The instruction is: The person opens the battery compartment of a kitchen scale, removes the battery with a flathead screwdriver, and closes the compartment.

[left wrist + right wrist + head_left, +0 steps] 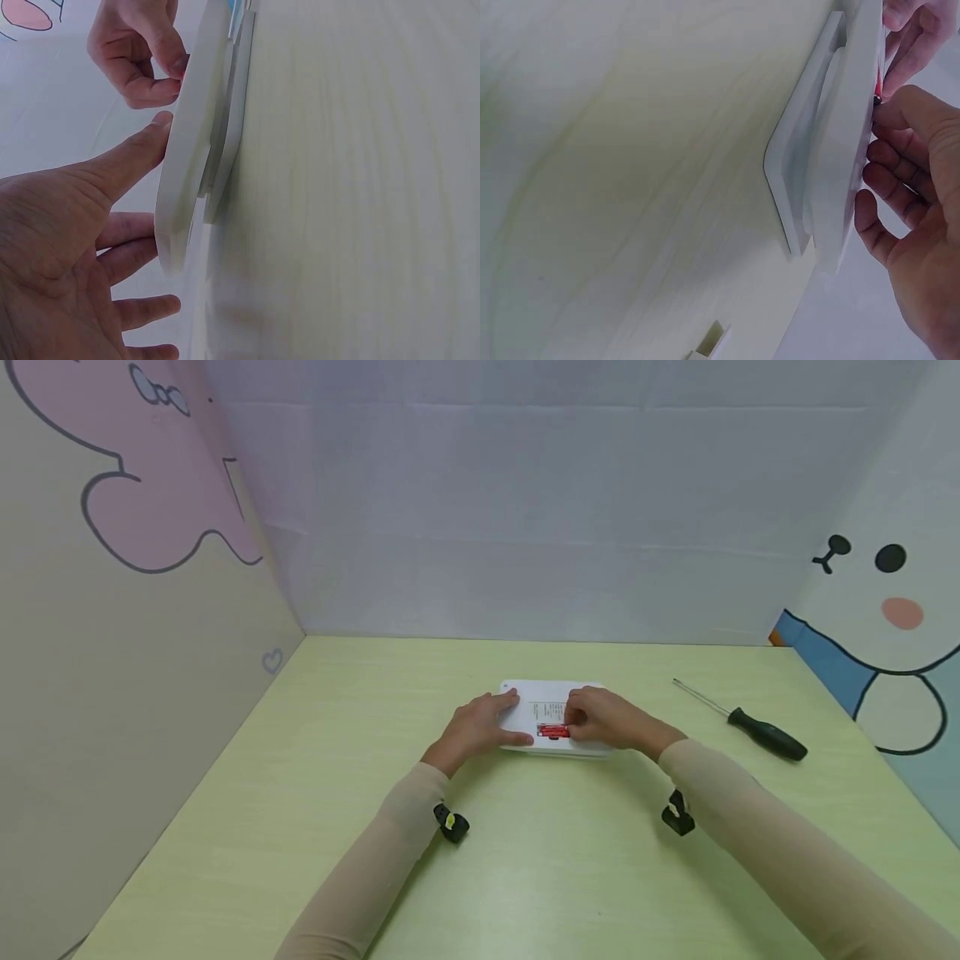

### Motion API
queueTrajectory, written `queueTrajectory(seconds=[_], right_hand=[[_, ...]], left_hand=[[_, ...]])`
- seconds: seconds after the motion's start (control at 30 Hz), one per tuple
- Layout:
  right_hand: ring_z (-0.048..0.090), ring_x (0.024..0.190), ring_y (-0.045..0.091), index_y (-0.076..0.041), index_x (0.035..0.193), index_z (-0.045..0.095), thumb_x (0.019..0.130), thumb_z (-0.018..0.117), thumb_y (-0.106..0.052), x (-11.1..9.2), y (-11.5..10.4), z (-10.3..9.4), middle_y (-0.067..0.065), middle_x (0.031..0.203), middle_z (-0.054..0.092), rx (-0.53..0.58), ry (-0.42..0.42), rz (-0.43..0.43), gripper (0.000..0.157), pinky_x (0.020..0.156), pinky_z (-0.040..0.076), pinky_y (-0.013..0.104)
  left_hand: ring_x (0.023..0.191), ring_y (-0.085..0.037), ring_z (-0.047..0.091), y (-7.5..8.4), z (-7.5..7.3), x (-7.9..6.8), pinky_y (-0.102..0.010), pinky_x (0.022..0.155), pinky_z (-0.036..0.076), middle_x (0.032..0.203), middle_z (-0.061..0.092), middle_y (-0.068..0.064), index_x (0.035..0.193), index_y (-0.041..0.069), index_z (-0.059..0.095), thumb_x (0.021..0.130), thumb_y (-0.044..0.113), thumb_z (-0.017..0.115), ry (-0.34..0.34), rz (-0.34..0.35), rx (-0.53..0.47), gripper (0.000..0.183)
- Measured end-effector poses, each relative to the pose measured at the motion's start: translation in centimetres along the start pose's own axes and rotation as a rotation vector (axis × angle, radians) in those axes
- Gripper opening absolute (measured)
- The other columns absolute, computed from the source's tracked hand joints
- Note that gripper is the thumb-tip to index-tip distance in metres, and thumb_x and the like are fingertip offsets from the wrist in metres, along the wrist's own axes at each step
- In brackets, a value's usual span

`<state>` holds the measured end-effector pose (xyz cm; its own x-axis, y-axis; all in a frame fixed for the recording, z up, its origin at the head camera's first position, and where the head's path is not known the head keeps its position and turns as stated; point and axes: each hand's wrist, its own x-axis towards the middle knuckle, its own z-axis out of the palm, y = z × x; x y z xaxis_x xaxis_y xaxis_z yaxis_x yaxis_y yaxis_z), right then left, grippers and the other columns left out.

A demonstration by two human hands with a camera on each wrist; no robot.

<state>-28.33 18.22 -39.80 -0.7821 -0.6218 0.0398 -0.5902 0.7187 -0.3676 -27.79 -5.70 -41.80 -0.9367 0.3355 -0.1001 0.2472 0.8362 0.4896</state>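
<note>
A white, flat rectangular device [525, 717] with rounded corners lies on the table, its printed side up. Two slim red batteries [551, 730] sit side by side in a slot in that side. My left hand [480, 723] rests across the device's left end, thumb and fingers spread and mostly straight. In the left wrist view, the left thumb [142, 150] presses on the upper face. My right hand [603, 717] is over the slot with curled fingers, pinching the right end of a battery. A black battery end [877, 100] shows at its fingertip in the right wrist view.
A screwdriver with a black handle [768, 735] lies to the right on the pale wooden table [360, 727]. Walls with cartoon drawings stand left and right, and a pale sheet [525, 527] hangs behind. Dark wrist cameras [453, 825] sit under both sleeves.
</note>
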Motion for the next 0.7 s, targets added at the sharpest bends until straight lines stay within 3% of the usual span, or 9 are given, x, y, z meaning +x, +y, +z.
queueTrajectory(seconds=[0.27,0.43,0.7], right_hand=[[0.052,0.082,0.015,-0.007,0.089,0.067,0.086,0.067,-0.008,-0.03,0.01,-0.46,-0.002,0.084,0.061,0.037,-0.029,0.014,0.003,0.079,0.046,0.034],[0.053,0.086,0.017,-0.005,0.092,0.068,0.092,0.066,-0.012,-0.28,-0.03,-0.61,0.000,0.088,0.064,0.059,-0.025,0.007,0.007,0.083,0.047,0.037],[0.055,0.091,0.019,-0.007,0.096,0.068,0.093,0.065,-0.008,-0.53,0.17,-0.30,0.002,0.094,0.065,0.069,-0.007,-0.019,0.004,0.088,0.048,0.042]], left_hand=[[0.138,-0.025,0.042,-0.16,-0.11,0.02,-0.047,0.111,0.035,0.155,0.041,-0.001,0.151,0.023,0.039,0.077,0.056,0.076,0.009,0.035,0.001,0.090],[0.140,-0.025,0.040,-0.24,-0.14,0.14,-0.047,0.112,0.034,0.155,0.040,-0.001,0.151,0.023,0.038,0.077,0.056,0.076,0.011,0.033,0.008,0.089],[0.140,-0.025,0.041,-0.35,-0.02,0.16,-0.047,0.112,0.034,0.155,0.041,-0.002,0.151,0.023,0.039,0.078,0.055,0.076,0.008,0.027,0.015,0.089]])
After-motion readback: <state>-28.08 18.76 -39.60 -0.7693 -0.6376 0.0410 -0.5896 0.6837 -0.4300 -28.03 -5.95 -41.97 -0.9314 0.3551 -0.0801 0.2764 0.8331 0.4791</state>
